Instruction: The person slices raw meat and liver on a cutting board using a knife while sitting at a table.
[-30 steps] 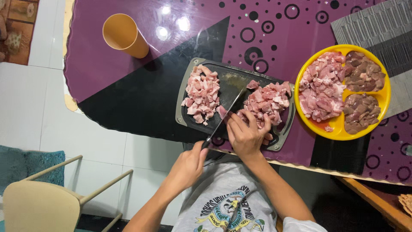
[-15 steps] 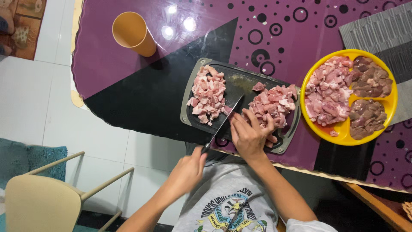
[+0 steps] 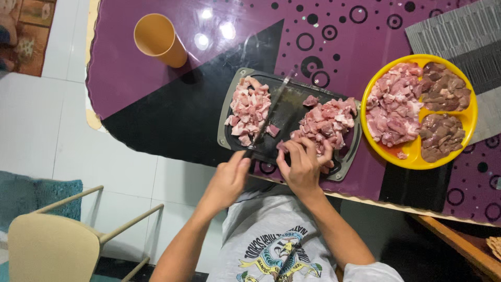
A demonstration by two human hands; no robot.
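Since half a second ago our knife (image 3: 269, 112) has swung left and further up the board (image 3: 286, 112), its blade now lying against the right edge of the cut meat pile (image 3: 249, 111). Our left hand (image 3: 226, 183) is closed tight around the knife handle at the near edge of the board. One small pink piece (image 3: 272, 130) lies just right of the blade. Our right hand (image 3: 302, 166) has slid a little toward us; it rests half-open, fingers (image 3: 308, 149) curled down onto the near side of the uncut meat (image 3: 324, 122), gripping nothing firmly that we can see. Both piles sit on the dark board, well apart, with bare board between them. To the right on the counter (image 3: 156, 99), a yellow plate (image 3: 467, 122) holds more pink and darker meat. An orange cup (image 3: 158, 39) stands at the far left.
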